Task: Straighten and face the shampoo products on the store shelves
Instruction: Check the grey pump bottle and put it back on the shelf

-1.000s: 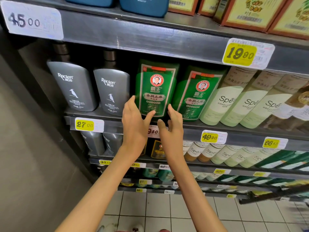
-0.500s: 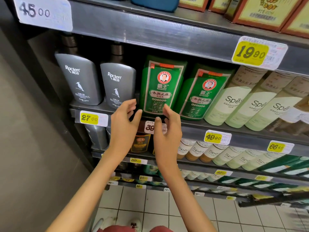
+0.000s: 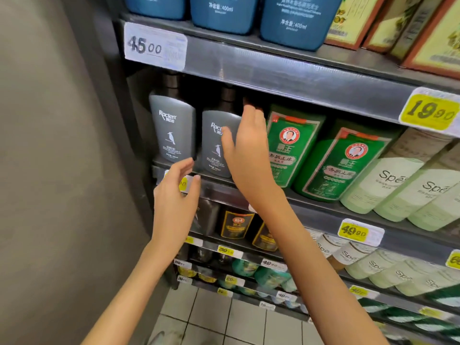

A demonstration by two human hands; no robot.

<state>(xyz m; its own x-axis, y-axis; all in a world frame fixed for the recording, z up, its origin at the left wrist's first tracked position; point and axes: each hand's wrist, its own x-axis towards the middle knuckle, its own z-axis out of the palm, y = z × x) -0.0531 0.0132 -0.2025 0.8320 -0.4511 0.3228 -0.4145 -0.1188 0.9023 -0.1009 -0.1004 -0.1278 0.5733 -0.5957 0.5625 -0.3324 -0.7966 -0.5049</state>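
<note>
Two grey Raclen shampoo bottles stand at the left end of the middle shelf, the left one point(image 3: 172, 125) and the right one point(image 3: 216, 143). My right hand point(image 3: 247, 150) is raised with straight fingers against the right side of the right grey bottle, its thumb across the label. My left hand point(image 3: 175, 195) hovers open below the left grey bottle, in front of the shelf edge point(image 3: 224, 192), holding nothing. Two green shampoo bottles, one point(image 3: 291, 145) beside my right hand and another point(image 3: 341, 163), lean on the same shelf.
Pale green Spe bottles point(image 3: 380, 185) lie tilted at the right. Blue bottles point(image 3: 224, 11) and boxed products point(image 3: 353, 18) sit on the top shelf. A grey wall point(image 3: 49, 170) closes off the left. Lower shelves hold dark and green bottles above a tiled floor point(image 3: 211, 317).
Both hands left the first green bottle and moved left and up. My right hand now lies against the right grey bottle; my left hand is below the left grey bottle.
</note>
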